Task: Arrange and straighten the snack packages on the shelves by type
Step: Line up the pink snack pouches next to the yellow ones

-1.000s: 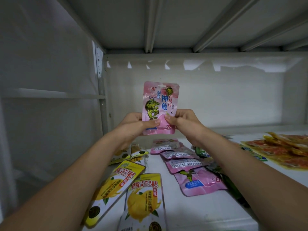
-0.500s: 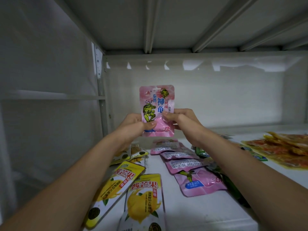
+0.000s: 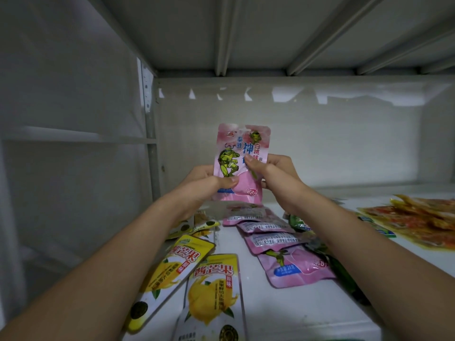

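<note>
One pink packet point(image 3: 242, 153) is upright above the shelf point(image 3: 307, 313), pinched by left hand point(image 3: 206, 178) and right hand point(image 3: 270, 169); pink row point(image 3: 273, 237) mostly lined up, yellow mango packs point(image 3: 194, 274) askew, green packs point(image 3: 299, 221) unsorted.

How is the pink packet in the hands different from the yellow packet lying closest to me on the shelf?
The pink packet is upright, gripped by the left hand and right hand; the yellow packet lies flat. The pink packet shows a green turtle, the yellow packet yellow fruit. Both bear red lettering.
</note>
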Demonstrator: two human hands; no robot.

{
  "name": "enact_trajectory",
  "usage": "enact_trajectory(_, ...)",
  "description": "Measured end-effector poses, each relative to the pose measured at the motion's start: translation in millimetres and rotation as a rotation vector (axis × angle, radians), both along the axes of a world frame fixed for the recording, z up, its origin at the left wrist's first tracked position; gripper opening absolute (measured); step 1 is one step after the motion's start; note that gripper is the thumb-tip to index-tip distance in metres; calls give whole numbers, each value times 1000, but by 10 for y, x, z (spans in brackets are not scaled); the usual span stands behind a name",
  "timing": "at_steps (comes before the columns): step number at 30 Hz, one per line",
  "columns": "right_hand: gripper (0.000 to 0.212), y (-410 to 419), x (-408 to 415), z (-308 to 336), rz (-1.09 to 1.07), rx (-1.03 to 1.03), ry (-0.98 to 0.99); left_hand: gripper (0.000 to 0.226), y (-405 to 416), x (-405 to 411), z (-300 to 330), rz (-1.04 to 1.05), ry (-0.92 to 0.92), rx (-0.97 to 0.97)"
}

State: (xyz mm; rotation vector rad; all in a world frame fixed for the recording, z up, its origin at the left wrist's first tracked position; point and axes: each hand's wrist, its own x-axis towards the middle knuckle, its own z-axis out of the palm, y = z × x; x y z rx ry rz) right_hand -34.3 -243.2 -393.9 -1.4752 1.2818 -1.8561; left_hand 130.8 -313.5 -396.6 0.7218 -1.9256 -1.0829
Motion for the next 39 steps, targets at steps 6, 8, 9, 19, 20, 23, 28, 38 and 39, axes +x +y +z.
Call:
enact_trajectory(6,47,31,-11,22,-19,-32,-49,36,80,-6,-11,-50,-43,26)
enact_trajectory(8,42,48,-3,22,12,-19,-35,33,94,1,-19,-36,-55,1)
enact_trajectory(9,39,57,3,20,28,-11,-26,30,109,4,-16,-29,-64,-7)
enact_trajectory(19,33,29,-20,19,44,49,4,25,169,0,14,61,-8,-33)
enact_trajectory(20,32,22,-27,11,60,68,14,23,165,10,16,75,21,-38)
enact_trajectory(23,31,1,-45,-13,112,122,56,20,158,35,15,78,50,-40)
enact_trajectory(28,19,-33,-85,-62,143,87,87,25,176,11,12,130,67,-63)
enact_trajectory(38,24,-174,-136,-137,8,60,268,24,94,25,52,79,122,-14)
enact_trajectory(39,24,-173,-140,-137,3,64,276,24,93,24,43,76,116,-21)
